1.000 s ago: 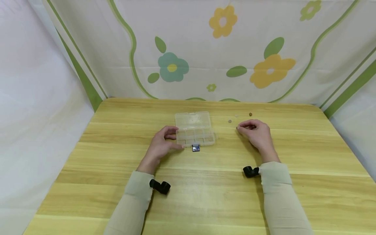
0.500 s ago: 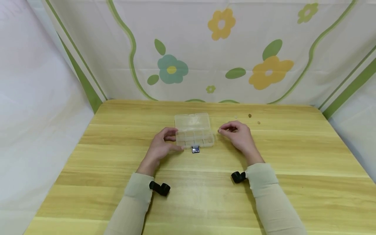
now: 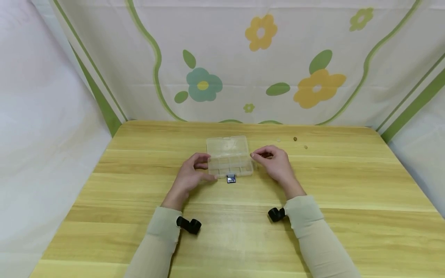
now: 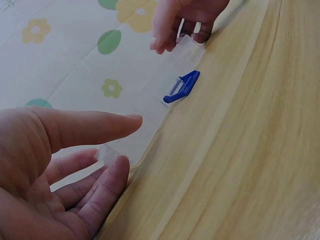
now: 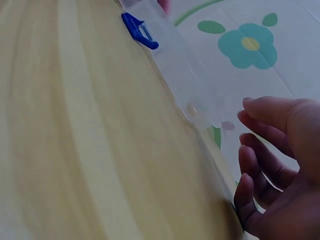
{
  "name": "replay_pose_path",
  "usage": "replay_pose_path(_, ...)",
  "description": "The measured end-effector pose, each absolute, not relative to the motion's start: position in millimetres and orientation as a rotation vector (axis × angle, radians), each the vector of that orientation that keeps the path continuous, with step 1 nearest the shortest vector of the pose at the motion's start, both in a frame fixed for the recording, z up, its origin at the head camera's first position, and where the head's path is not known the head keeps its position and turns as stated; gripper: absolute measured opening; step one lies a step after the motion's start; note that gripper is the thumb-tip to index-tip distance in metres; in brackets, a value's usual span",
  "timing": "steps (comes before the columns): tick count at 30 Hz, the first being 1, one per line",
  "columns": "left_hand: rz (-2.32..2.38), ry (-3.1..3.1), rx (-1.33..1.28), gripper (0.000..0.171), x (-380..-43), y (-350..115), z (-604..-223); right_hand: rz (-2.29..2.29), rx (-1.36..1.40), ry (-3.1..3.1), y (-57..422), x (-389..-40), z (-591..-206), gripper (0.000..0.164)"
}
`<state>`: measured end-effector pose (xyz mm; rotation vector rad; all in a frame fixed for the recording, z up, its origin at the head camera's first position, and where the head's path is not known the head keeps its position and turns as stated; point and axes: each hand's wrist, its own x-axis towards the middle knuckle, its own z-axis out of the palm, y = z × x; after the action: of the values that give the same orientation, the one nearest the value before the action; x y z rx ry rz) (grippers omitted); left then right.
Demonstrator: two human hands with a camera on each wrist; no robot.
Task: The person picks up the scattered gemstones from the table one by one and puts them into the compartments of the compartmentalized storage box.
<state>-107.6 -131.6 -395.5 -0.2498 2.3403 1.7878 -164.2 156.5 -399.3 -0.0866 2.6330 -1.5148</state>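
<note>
A clear plastic compartment box (image 3: 230,170) stands with its lid (image 3: 227,146) flipped back and a blue latch (image 3: 231,178) hanging at the front. My left hand (image 3: 189,172) holds the box's left end, thumb at the front corner and fingers at the side. Just off the right end is my right hand (image 3: 274,162), thumb and index finger pinched together, apparently on a tiny piece whose kind is hidden by the fingertips. In the right wrist view a small round thing (image 5: 192,109) shows through the box wall near its right corner.
Beyond my right hand lie a brown pebble-like piece (image 3: 295,139), a pale disc (image 3: 278,140) and a small tan piece (image 3: 306,147). The wooden table (image 3: 222,239) ends at a flower-patterned white cloth (image 3: 222,38) at the back.
My right hand has moved left from beside the small pieces to the box's right end. It uncovers the tan piece and covers a grey disc's earlier spot. My left hand keeps its hold.
</note>
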Motion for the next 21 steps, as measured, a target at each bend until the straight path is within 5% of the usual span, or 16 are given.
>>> replay_pose_path(21, 1.801, 2.340, -0.250, 0.075, -107, -131, -397, -1.388, -0.278, 2.581, 180, -170, -405, 0.024)
